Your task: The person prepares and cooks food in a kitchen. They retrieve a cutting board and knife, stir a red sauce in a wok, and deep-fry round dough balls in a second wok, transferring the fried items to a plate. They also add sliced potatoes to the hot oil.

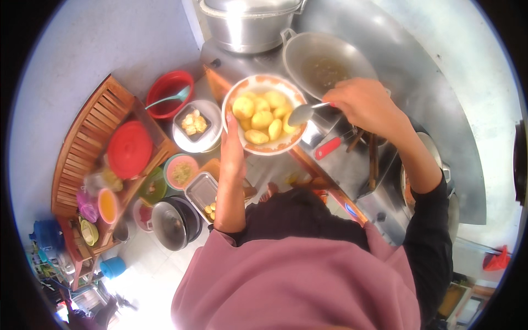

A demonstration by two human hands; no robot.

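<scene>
Spoon (304,113): metal, pinched by its handle in the closed fingers of the right hand (364,104); long axis laid roughly level, handle toward the person's right, bowl pointing left and resting over the right rim of the bowl (258,83). Bowl: white with an orange-patterned rim, round, held up over the stove (352,165) edge, gripped from below by the left hand (232,144), thumb pressed on the near left rim. Contents: peeled yellow potatoes (262,118), heaped. Beyond the right hand: a metal wok (324,63) with liquid, and a large lidded aluminium pot (250,22) behind it. At left: a red basin (168,93), a red lid (130,149) on a wooden rack (88,129).
</scene>
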